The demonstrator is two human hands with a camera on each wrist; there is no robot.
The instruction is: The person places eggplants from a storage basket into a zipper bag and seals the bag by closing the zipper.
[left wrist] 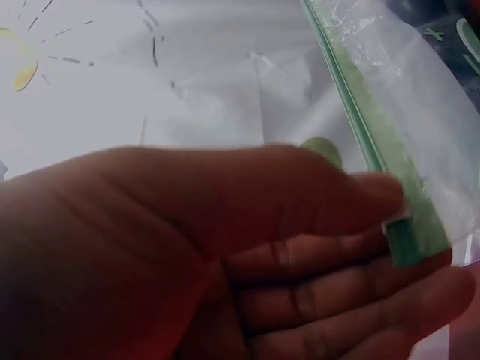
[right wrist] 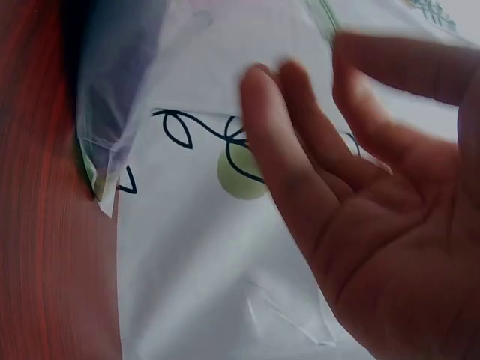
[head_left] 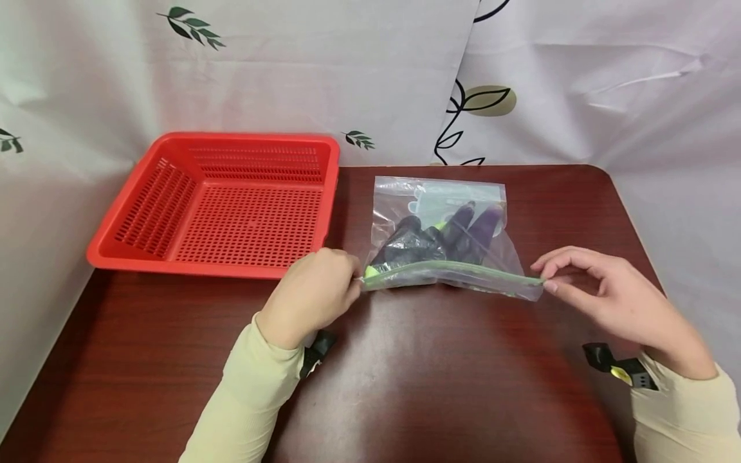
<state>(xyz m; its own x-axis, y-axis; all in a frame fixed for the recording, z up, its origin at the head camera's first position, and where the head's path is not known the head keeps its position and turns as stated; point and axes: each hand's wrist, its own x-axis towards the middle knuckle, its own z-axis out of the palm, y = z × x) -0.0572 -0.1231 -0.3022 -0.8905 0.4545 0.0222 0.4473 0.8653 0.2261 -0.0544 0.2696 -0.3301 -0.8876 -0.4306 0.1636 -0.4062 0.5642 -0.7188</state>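
Observation:
A clear zip bag (head_left: 382,199) with a green zip strip lies on the table, its opening edge toward me. Inside show dark, rounded items (head_left: 405,241) with bright yellow-green bits and a pale blue flat piece (head_left: 431,199); the plastic blurs what they are. My left hand (head_left: 315,289) pinches the left end of the strip between thumb and fingers, and the left wrist view shows the green zip strip (left wrist: 352,112) running up from the thumb tip. With thumb and index finger, my right hand (head_left: 608,289) pinches the strip's right end, other fingers loosely bent.
A red plastic basket (head_left: 249,225) with perforated walls stands at the back left, close to the left hand. White sheeting (head_left: 278,71) printed with leaves hangs behind the dark red-brown table (head_left: 451,373) and along its sides.

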